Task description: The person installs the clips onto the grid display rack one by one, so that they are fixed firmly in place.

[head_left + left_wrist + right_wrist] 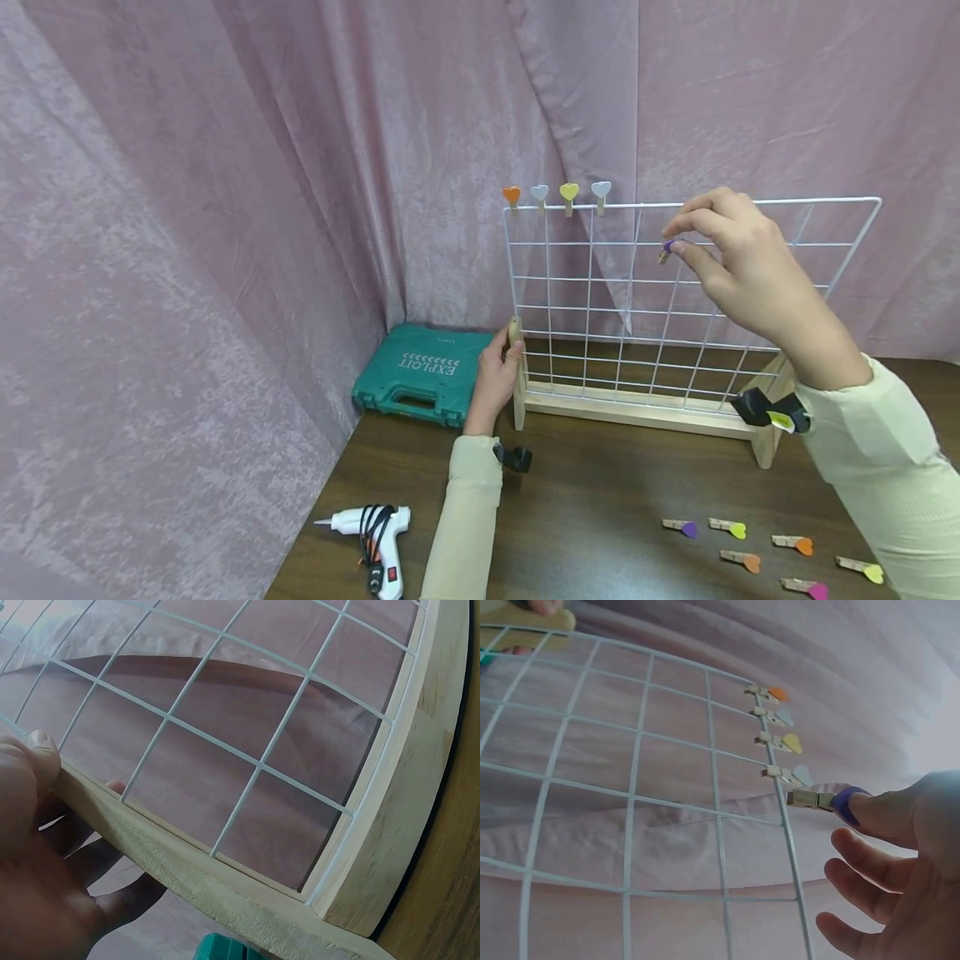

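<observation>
My right hand [738,250] pinches a small wooden clothespin with a purple heart [814,799] between thumb and fingers. In the right wrist view the pin's wooden end is right at the top wire [792,851] of a white grid rack, beside the clipped pins. Along that wire stand clothespins with an orange heart [512,195], a pale blue one [539,193], a yellow one [569,192] and another pale one [601,190]. Low on the rack's left side, my left hand [495,375] grips the upright wooden post [515,331], thumb in front and fingers behind.
Several heart clothespins, among them a purple one [688,529] and a pink one [816,591], lie on the brown table [585,517] at front right. A green case [405,367] lies behind my left hand. A white glue gun [388,550] lies at front left. Pink curtains hang behind.
</observation>
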{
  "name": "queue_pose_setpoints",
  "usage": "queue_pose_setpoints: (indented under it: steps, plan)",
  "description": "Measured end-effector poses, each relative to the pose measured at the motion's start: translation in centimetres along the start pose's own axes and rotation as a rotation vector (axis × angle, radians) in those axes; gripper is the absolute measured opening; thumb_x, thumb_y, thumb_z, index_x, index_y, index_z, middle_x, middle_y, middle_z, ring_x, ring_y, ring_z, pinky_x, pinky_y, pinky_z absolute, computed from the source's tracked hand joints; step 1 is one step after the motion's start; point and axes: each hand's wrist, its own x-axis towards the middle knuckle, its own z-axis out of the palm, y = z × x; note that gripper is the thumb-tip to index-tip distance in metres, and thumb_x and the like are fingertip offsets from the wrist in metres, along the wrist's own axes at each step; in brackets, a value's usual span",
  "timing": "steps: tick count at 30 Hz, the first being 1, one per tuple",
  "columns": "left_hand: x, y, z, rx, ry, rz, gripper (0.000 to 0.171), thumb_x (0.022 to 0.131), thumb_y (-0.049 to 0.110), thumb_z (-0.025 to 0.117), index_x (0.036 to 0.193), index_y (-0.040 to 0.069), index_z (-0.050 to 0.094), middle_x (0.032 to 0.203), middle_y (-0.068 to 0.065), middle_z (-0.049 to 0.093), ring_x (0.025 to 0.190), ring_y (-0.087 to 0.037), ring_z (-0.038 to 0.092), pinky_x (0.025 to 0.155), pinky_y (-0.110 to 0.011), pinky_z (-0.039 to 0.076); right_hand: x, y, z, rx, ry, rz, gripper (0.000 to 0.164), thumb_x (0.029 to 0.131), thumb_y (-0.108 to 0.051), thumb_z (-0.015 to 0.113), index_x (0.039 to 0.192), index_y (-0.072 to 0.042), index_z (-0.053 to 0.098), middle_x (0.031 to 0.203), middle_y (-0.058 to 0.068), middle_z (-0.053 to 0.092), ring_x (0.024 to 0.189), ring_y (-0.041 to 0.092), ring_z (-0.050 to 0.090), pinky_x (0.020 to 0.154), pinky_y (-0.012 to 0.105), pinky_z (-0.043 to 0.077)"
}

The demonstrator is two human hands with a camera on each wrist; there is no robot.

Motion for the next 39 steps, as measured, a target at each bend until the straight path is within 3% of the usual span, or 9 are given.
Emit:
queue_pose_setpoints:
  steps: [6, 21, 29, 39]
  plan:
    - [-0.1, -0.2, 0.0, 0.057, 0.008, -0.003, 0.044, 0.097, 0.03, 0.047, 0.133, 0.005, 0.048, 0.116, -0.014, 0.06, 0.107, -0.024, 0.056, 0.09, -0.04, 0.046, 2.3, 0.1, -0.2, -0.012, 0.02, 0.028, 0.013, 0.08, 0.01, 0.064, 0.089, 0.002, 0.066, 0.101, 0.016, 0.057, 0.092, 0.033, 0.048, 0.071, 0.038, 0.03]
    - [-0.2, -0.2, -0.1, 0.053, 0.023, -0.003, 0.042, 0.096, 0.03, 0.048, 0.13, 0.005, 0.051, 0.113, -0.014, 0.062, 0.101, -0.024, 0.058, 0.087, -0.039, 0.048, 6.3, 1.0, 0.1, -0.032, -0.086, 0.126, 0.006, 0.085, 0.004, 0.06, 0.089, 0.005, 0.064, 0.107, 0.018, 0.055, 0.1, 0.036, 0.042, 0.079, 0.046, 0.03]
    - [-0.2, -0.2, 0.2, 0.018, 0.021, 0.01, 0.041, 0.096, 0.026, 0.049, 0.13, 0.003, 0.051, 0.113, -0.018, 0.061, 0.102, -0.027, 0.058, 0.087, -0.043, 0.047, 7.2, 1.4, -0.1, -0.036, -0.189, 0.189, 0.01, 0.09, -0.002, 0.055, 0.09, 0.004, 0.063, 0.111, 0.016, 0.053, 0.106, 0.035, 0.038, 0.087, 0.049, 0.028]
    - [-0.1, -0.1, 0.4, 0.023, 0.015, 0.0, 0.043, 0.096, 0.027, 0.049, 0.132, 0.003, 0.049, 0.114, -0.016, 0.061, 0.105, -0.024, 0.057, 0.089, -0.038, 0.046, 7.7, 1.5, 0.3, -0.031, -0.242, 0.223, 0.012, 0.091, -0.006, 0.055, 0.09, 0.002, 0.063, 0.113, 0.015, 0.052, 0.112, 0.036, 0.034, 0.098, 0.061, 0.016]
